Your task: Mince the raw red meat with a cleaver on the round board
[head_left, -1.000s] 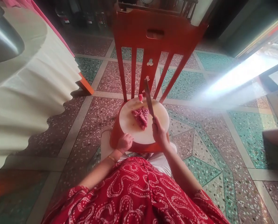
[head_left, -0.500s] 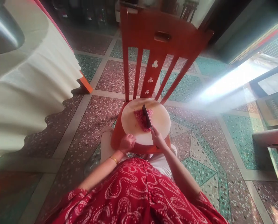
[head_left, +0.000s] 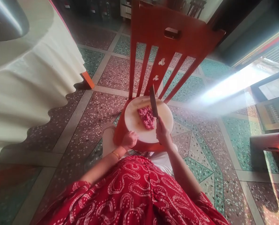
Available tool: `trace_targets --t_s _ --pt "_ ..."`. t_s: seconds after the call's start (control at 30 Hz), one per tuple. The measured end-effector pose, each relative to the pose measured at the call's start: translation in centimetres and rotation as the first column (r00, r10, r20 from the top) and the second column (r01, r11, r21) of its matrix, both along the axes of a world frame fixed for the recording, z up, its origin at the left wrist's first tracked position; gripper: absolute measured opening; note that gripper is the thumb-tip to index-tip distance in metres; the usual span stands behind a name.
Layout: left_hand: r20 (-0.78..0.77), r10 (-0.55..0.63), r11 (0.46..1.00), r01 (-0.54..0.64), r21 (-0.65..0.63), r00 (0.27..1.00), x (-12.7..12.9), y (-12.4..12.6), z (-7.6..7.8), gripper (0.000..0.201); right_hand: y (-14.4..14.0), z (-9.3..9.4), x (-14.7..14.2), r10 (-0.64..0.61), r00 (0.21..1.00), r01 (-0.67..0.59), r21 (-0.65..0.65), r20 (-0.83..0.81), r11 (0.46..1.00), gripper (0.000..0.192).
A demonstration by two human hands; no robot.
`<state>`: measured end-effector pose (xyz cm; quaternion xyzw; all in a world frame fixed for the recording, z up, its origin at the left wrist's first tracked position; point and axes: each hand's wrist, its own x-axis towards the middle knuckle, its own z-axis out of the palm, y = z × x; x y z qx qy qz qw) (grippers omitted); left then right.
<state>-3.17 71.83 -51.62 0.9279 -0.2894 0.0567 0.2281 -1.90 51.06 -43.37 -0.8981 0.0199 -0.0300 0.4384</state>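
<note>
A round, pale cutting board (head_left: 132, 125) lies on the seat of a red wooden chair (head_left: 188, 26) in front of me. On it is a flattened patch of pink minced meat (head_left: 146, 118). My right hand (head_left: 163, 132) is wrapped round the handle of a cleaver (head_left: 153, 101). The dark blade is raised above the board, to the right of the meat, its tip pointing away from me. At the board's near left edge, my left hand (head_left: 130, 139) is closed, fingers curled against the rim.
To the left stands a table with a cream tablecloth (head_left: 43, 72) and a shiny metal vessel (head_left: 8, 20) on it. The floor has patterned terrazzo tiles (head_left: 120, 75). Bright light enters at the right, above a red and white object (head_left: 270, 140) near the right edge.
The cleaver has lifted off the meat and moved slightly right, uncovering the patch. My left hand stays at the board's edge. The view has shifted a little.
</note>
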Motion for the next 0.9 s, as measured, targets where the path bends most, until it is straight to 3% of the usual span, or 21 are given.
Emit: trace_targets --t_s 0.1,0.23,0.33,0.43,0.57,0.77,0.9 --pt "-0.008 0.014 1.0 -0.013 0.005 1.0 -0.1 0.0 0.1 0.022 0.4 -0.3 0.0 -0.024 1.0 0.024 0.01 0.006 1.0 0.054" --pt "-0.008 -0.003 1.0 0.003 -0.002 1.0 -0.2 0.1 0.1 0.023 0.6 -0.1 -0.3 0.022 0.983 -0.016 0.034 -0.18 0.999 0.055" --pt "0.015 -0.03 1.0 0.03 -0.005 0.999 -0.2 0.1 -0.1 0.024 0.5 0.5 -0.3 -0.015 0.996 0.023 0.084 -0.088 0.996 0.06" --pt "0.015 -0.019 1.0 0.019 0.006 1.0 -0.2 0.2 -0.2 0.023 0.9 0.5 -0.2 -0.039 0.999 0.038 0.052 0.013 0.998 0.055" --pt "0.002 -0.024 0.999 0.024 0.02 1.0 -0.3 0.3 0.0 0.023 1.4 0.7 -0.4 0.026 0.991 -0.026 0.001 -0.132 1.0 0.05" --pt "-0.005 -0.035 0.999 0.035 0.042 0.999 -0.5 0.4 -0.2 0.023 1.8 0.9 -1.0 0.019 0.997 -0.019 -0.009 0.071 1.0 0.052" --pt "-0.029 -0.028 0.999 0.029 0.04 0.999 -0.6 0.3 -0.2 0.022 1.5 -0.2 -1.1 0.079 0.996 -0.081 -0.024 -0.05 0.996 0.052"
